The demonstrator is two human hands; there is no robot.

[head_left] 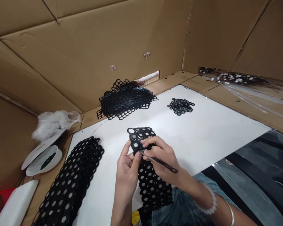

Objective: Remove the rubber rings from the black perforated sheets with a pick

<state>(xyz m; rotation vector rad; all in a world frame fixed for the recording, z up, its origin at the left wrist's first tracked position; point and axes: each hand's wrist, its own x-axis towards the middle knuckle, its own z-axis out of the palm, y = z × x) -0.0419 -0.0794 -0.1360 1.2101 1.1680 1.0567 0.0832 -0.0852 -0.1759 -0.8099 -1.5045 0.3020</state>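
In the middle of the head view, my left hand [128, 168] grips a black strip of joined rings [141, 133], many filled with pale discs. The strip hangs below my hands toward my lap. My right hand [162, 157] is closed around a slim dark tool [163, 164] with a pale, narrow tip. That tip meets the strip beside my left thumb; its exact kind I cannot make out. Two fingers of my right hand rest on the strip's face. At the upper left of the strip one ring shows no disc.
A long stack of similar strips [68, 185] lies on the left, and black ring netting [127, 100] is piled behind. A heap of small rings [181, 106] sits on the white board [217, 125]. White bowl [58, 158] and plastic bag [53, 124] stand left. Cardboard walls [122, 37] enclose the table.
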